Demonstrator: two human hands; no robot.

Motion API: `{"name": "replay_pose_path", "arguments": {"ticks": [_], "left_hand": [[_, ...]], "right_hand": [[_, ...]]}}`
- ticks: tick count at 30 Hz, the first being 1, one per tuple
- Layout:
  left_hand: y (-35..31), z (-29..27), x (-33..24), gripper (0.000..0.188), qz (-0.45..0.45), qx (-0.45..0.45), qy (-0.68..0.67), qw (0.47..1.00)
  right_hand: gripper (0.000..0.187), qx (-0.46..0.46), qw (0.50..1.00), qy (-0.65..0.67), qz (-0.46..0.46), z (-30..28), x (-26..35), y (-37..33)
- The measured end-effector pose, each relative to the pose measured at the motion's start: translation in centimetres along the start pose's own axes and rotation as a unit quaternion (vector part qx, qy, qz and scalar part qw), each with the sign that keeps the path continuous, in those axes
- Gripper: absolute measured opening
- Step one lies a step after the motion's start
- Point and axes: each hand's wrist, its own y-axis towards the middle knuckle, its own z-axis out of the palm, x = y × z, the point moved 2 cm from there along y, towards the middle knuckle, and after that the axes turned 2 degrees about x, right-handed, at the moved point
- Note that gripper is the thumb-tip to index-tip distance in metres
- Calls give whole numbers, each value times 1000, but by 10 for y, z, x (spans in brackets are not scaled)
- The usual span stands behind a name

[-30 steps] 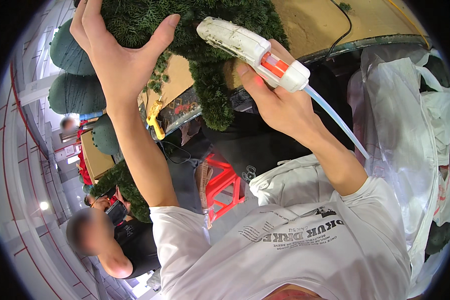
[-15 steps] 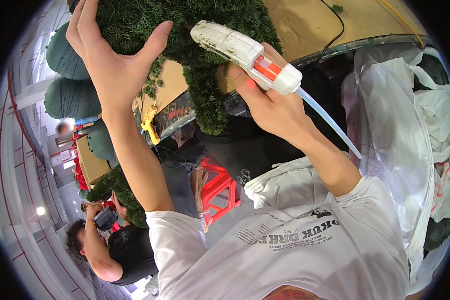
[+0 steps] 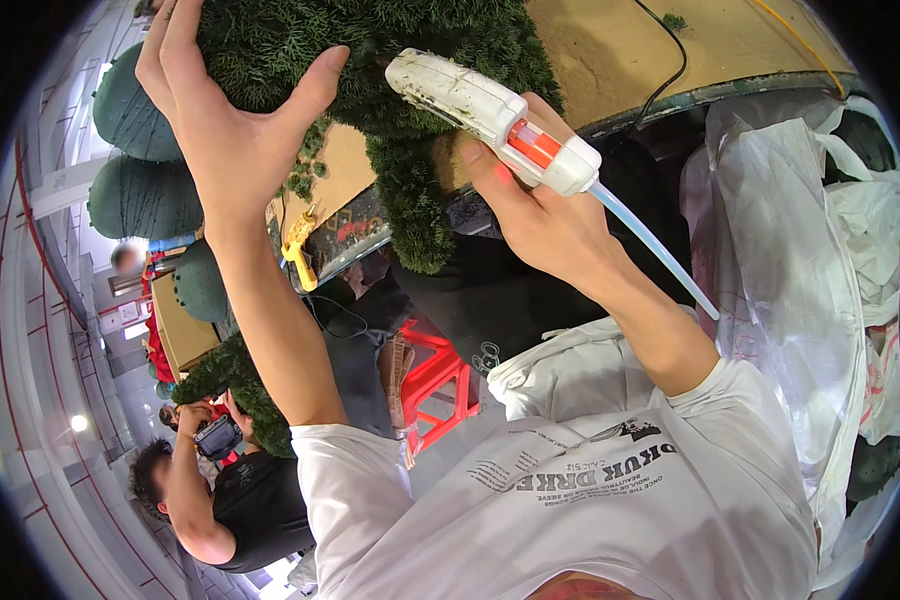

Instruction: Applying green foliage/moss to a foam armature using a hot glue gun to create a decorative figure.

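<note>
Near 12 o'clock, right grip (image 3: 555, 220) is closed around a white glue gun (image 3: 460, 95), nose toward 10, clear glue stick (image 3: 655, 245) trailing toward 4. Left grip (image 3: 232, 150) at 10: empty as far as seen, thumb spread wide, fingers cut by the upper rim; contact with the dark green foliage (image 3: 280, 55) behind it cannot be told. Foliage heaped on the desk (image 3: 610, 60), 11 to 12.

Desk surface: tan, scuffed, dark worn edge; black cord (image 3: 682, 62) and yellow cord (image 3: 810, 55) at 1. Yellow tool (image 3: 298, 248) by the edge, between 9 and 10; green domes (image 3: 140, 195) beyond.

Room: pale sack (image 3: 790, 230) at 3; red stool (image 3: 435, 385) at 6; dark-clothed co-worker (image 3: 255, 505) between 7 and 8, holding a dark device (image 3: 217, 437); cardboard box (image 3: 183, 325) at 9; red-lined white surfaces (image 3: 55, 400) along the left rim.
</note>
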Motion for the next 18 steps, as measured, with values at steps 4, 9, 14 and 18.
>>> {"name": "replay_pose_path", "arguments": {"ticks": [4,9,14,18], "left_hand": [[-1,-1,0,96,-9,0,-5,1000],[0,0,-1,95,-8,1,3,1000],[4,0,0,94,-11,-3,-6,1000],[2,-5,-9,89,-31,-21,-1,999]], "right_hand": [[9,4,1000,-1,-12,0,1,-2],[9,12,1000,-11,-17,-3,4,-2],[13,23,999,12,-20,-21,13,-2],[13,61,990,85,96,-57,12,-14]]}}
